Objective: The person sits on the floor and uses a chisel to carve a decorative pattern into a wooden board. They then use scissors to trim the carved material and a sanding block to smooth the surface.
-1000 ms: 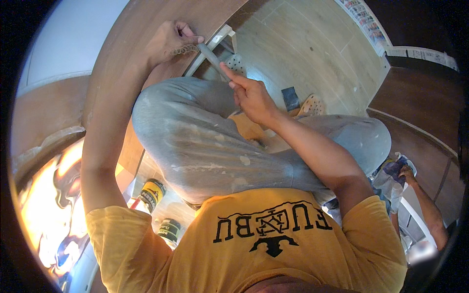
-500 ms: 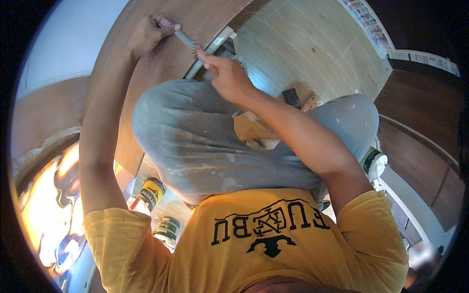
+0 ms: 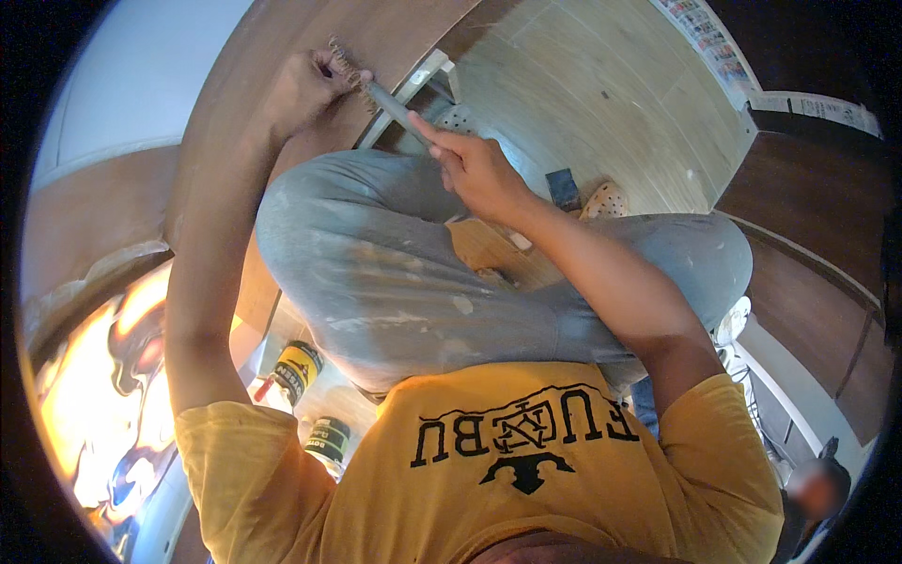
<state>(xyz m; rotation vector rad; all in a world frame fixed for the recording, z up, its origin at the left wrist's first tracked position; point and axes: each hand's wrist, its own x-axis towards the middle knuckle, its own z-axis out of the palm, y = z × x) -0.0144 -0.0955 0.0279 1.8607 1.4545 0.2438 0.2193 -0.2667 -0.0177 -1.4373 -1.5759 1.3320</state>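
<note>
My left hand (image 3: pixel 312 89) is closed with thumb and fingertips at the upper end of a grey stick (image 3: pixel 390 103) on the brown wooden panel (image 3: pixel 225 75). My right hand (image 3: pixel 474 174) grips the stick's lower end, index finger along it. A thin squiggly, coil-like strip (image 3: pixel 340 52) shows beside my left fingers; what it is, I cannot tell. A white frame piece (image 3: pixel 418 77) runs along the panel's edge, just beyond the stick.
My bent legs are below. Pale plank floor (image 3: pixel 583 85) holds holed clogs (image 3: pixel 606 199) and a dark square (image 3: pixel 562 188). Paint cans (image 3: pixel 296 371) stand lower left. Another person (image 3: pixel 813 493) is at lower right. Taped paper (image 3: pixel 808 108) lines dark panels.
Both hands and the stick moved up and left half a second ago, then back down and right. The other person's arm at lower right has left that spot; a head shows lower down.
</note>
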